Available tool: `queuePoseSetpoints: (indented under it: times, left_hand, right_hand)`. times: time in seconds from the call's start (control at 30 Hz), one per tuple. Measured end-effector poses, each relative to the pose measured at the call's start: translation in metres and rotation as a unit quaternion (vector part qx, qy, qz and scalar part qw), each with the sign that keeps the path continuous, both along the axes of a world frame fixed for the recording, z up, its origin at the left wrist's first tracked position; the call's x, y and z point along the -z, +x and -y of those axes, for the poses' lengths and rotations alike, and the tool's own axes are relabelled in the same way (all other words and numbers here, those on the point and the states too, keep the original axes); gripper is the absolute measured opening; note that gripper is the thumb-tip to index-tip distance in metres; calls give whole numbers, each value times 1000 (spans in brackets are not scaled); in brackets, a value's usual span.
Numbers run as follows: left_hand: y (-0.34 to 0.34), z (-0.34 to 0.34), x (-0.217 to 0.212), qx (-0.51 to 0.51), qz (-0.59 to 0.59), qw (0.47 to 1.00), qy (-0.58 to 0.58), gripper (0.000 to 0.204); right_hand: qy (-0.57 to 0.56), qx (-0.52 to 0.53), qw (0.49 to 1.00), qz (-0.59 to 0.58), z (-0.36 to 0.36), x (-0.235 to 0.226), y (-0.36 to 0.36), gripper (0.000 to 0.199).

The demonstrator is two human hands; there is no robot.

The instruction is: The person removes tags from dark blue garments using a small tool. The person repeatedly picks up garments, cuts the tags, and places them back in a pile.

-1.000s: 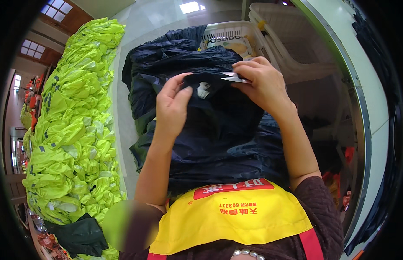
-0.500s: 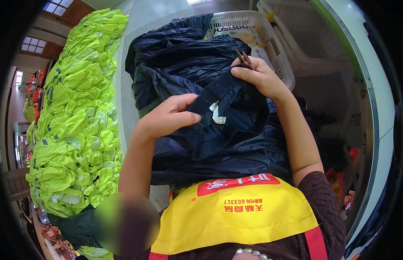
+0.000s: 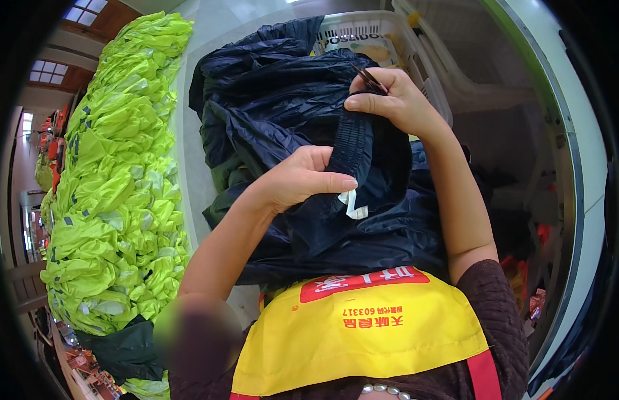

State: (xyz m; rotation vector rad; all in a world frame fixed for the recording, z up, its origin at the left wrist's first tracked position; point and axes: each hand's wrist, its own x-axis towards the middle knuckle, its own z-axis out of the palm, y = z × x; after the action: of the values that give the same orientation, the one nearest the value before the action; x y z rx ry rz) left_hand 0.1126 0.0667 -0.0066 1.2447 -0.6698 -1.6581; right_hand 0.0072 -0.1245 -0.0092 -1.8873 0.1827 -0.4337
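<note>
Head view: the left hand (image 3: 303, 180) sits at the centre of the frame, its fingers (image 3: 329, 181) clenched on a fold of the dark navy garment (image 3: 276, 127), thumb laid flat across the cloth. Just below the thumb, toward 5 o'clock, a small white label (image 3: 353, 205) hangs from the fabric. The right hand (image 3: 396, 103) is higher, toward 1 o'clock from the left, pinching the garment's ribbed elastic band (image 3: 353, 143) together with a small dark snipping tool (image 3: 371, 80) whose tips stick out past the fingers. The band runs taut between the two hands. The garment lies heaped on the desk (image 3: 189, 167) from the frame's centre up toward 12 o'clock, draped down to the person's yellow apron (image 3: 363, 333) at 6 o'clock. A long pile of neon yellow-green vests (image 3: 116, 187) fills the 9 o'clock side. A white plastic basket (image 3: 416, 47) stands at 1 o'clock, behind the right hand.
</note>
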Motion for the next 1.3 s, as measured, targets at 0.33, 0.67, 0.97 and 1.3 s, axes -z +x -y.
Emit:
queuePoseSetpoints:
  times: [0.33, 0.67, 0.97, 1.3]
  left_hand:
    - [-19, -1, -20, -60, 428, 848, -305, 16]
    - [-6, 3, -15, -107, 326, 876, -339, 16]
    - [-13, 1, 3, -167, 326, 918, -151, 14]
    - [-16, 3, 5, -142, 305, 922, -190, 28]
  right_hand:
    - [239, -91, 966, -48, -5, 44, 19, 30]
    - [392, -197, 896, -66, -37, 78, 14, 26]
    - [265, -103, 957, 54, -39, 2, -19, 42]
    - [-35, 118, 974, 191, -69, 21, -5, 15]
